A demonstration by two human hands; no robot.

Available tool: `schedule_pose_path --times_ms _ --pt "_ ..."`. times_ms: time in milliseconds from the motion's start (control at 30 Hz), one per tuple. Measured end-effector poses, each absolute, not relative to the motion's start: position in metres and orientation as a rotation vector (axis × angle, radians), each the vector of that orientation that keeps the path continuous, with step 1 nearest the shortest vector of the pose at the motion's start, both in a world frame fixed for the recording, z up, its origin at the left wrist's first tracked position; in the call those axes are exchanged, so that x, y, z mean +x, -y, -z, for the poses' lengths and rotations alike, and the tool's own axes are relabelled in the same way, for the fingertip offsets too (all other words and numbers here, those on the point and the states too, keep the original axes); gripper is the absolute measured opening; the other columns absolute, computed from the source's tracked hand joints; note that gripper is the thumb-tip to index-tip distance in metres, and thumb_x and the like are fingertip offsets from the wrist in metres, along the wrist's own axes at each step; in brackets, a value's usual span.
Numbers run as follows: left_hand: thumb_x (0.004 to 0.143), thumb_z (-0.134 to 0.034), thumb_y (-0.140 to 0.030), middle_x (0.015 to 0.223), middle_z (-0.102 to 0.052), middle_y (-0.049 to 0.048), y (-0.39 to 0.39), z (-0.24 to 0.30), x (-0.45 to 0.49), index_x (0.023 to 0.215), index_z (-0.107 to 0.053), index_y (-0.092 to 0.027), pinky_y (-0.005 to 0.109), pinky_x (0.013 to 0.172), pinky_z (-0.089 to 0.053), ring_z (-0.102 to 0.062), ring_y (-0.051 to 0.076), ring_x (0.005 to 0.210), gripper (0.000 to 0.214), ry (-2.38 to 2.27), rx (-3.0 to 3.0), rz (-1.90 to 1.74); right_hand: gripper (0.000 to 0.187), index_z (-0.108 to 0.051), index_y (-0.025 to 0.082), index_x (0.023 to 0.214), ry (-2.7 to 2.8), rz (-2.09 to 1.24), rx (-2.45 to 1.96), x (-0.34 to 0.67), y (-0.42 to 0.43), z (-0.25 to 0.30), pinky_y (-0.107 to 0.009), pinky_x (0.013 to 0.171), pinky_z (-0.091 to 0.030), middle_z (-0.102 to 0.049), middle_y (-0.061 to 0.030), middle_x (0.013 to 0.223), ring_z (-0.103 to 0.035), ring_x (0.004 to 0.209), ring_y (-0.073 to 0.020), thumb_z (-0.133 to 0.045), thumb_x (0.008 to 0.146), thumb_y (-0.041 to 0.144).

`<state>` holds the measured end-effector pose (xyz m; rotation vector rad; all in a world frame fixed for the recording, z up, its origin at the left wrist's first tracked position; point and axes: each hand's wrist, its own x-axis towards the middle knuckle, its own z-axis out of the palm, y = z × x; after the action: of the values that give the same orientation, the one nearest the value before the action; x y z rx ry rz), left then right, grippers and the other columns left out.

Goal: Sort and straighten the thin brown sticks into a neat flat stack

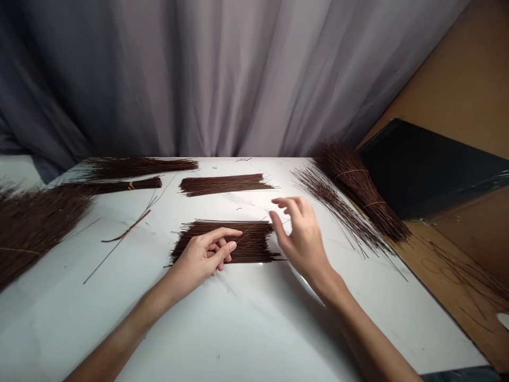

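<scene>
A flat layer of thin dark-brown twigs (pixel 254 241) lies side by side on the white table in front of me. My left hand (pixel 210 249) is over its left half, fingers curled and thumb pressed in. From its thumb and fingers a single thin twig (pixel 254 225) slants up to the right. Just right of the layer, my right hand (pixel 298 228) is raised above the table, thumb and fingers apart with nothing between them. Behind both hands rests a smaller, narrower pile of cut twigs (pixel 226 183).
Bushy twig bundles (pixel 43 223) spread along the left, one tied with a yellow band (pixel 131 185). Loose strands (pixel 127 231) cross nearby. At right are loose twigs (pixel 342 204) and a thick tied bundle (pixel 361 191) by a black panel (pixel 429 170). A grey curtain (pixel 238 79) hangs behind.
</scene>
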<state>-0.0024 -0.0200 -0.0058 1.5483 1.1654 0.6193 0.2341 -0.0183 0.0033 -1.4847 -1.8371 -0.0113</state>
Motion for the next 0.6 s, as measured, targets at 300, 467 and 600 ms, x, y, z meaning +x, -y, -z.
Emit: schedule_pose_path --times_ms 300,467,600 --pt "0.096 -0.06 -0.047 0.077 -0.061 0.0002 0.0205 0.0013 -0.0037 0.128 -0.069 -0.025 0.021 0.05 -0.047 -0.054 0.012 0.06 0.04 -1.179 1.584 -0.702 0.031 -0.055 0.019 0.112 1.447 -0.064 -1.593 0.2427 0.0167 -0.0045 -0.045 0.087 -0.042 -0.065 -0.0134 0.109 -0.056 0.101 -0.0285 -0.056 0.098 0.046" --pt "0.096 -0.062 -0.045 0.079 -0.066 0.0024 0.0208 0.0009 -0.0038 0.123 -0.073 -0.022 0.022 0.055 -0.049 -0.055 0.013 0.062 0.037 -1.198 1.595 -0.73 0.054 -0.051 0.019 0.121 1.193 -0.867 -1.513 0.2437 0.0128 0.0022 -0.034 0.072 -0.047 -0.069 -0.0055 0.089 -0.06 0.077 -0.0196 -0.06 0.091 0.063" --pt "0.096 -0.061 -0.045 0.078 -0.064 0.0013 0.0207 0.0007 -0.0047 0.125 -0.071 -0.023 0.022 0.055 -0.049 -0.054 0.012 0.061 0.038 -1.191 1.61 -0.744 0.05 -0.062 0.017 0.096 1.113 -1.092 -1.435 0.2431 0.0104 0.0014 -0.029 0.064 -0.042 -0.066 -0.002 0.075 -0.053 0.064 -0.0139 -0.068 0.083 0.065"
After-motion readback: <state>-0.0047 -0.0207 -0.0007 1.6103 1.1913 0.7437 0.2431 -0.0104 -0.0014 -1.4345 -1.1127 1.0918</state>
